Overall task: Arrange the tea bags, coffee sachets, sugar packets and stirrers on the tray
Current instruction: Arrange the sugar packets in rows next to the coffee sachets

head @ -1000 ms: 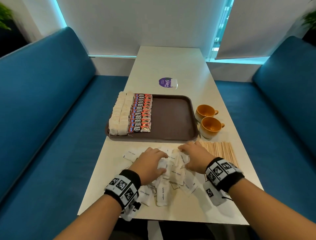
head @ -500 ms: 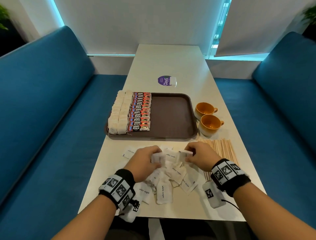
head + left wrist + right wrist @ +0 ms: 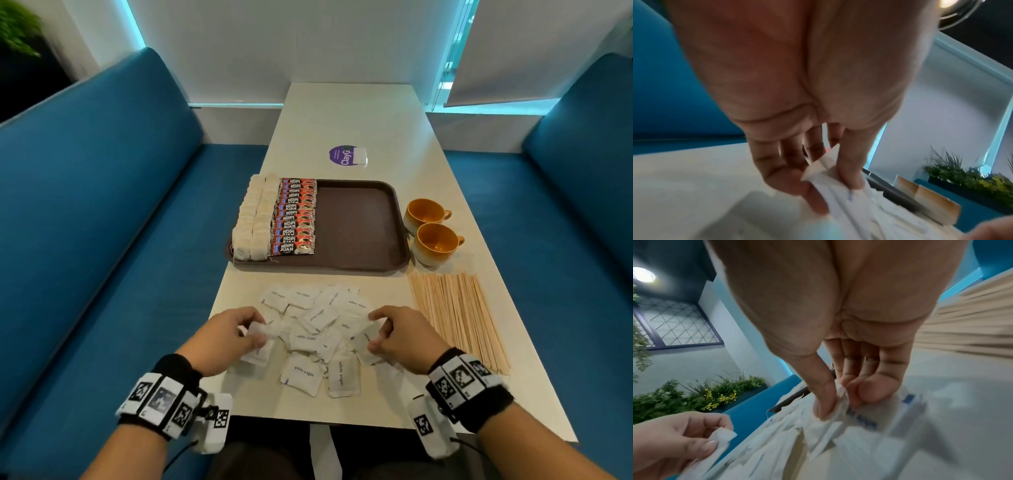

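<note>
"KOPI JUAN" on coffee sachets [image 3: 294, 219], "white sugar" on sugar packets [image 3: 303, 371], "ClayG" on purple sticker [image 3: 342, 156]

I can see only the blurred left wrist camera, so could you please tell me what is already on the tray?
Observer: Two rows of tea bags and one row of coffee sachets fill the left part of the tray; the rest of it is bare.
Operator: Thank you. What is not on it yet?
Observer: The stirrers lie on the table near the tray's right corner, just right of the loose pile of sugar packets.
Operator: And the other hand?
Observer: The right hand pinches one of the sugar packets at the pile's right edge.
</note>
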The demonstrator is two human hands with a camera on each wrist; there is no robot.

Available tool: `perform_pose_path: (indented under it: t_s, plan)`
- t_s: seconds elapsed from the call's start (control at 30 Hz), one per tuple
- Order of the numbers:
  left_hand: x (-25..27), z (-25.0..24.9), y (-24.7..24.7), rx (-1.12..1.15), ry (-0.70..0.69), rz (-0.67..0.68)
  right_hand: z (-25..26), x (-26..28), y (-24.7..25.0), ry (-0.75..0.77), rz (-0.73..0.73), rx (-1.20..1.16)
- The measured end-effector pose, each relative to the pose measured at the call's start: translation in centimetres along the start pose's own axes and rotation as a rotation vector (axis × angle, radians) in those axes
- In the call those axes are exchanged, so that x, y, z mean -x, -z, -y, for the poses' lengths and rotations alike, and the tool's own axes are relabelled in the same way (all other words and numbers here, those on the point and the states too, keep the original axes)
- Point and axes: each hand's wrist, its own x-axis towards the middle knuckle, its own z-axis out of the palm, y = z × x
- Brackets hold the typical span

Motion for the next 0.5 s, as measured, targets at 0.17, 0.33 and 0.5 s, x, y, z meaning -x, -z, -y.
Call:
perform_pose_path:
  t_s: [0.17, 0.33, 0.5]
  plan:
    - [-0.7, 0.3, -1.2, -0.148, 0.01, -0.106, -0.1, 0.2, -1.3, -0.022, -0.111, 0.069]
    - [-1.3, -0.3, -2.2, -0.253, -0.059, -0.115, 0.2, 0.6, -1.3, 0.031, -0.168, 0.08]
    - [-1.3, -0.9, -2.8, -0.291, -0.034, -0.131, 0.1, 0.5, -0.8, 0.037, -0.203, -0.013]
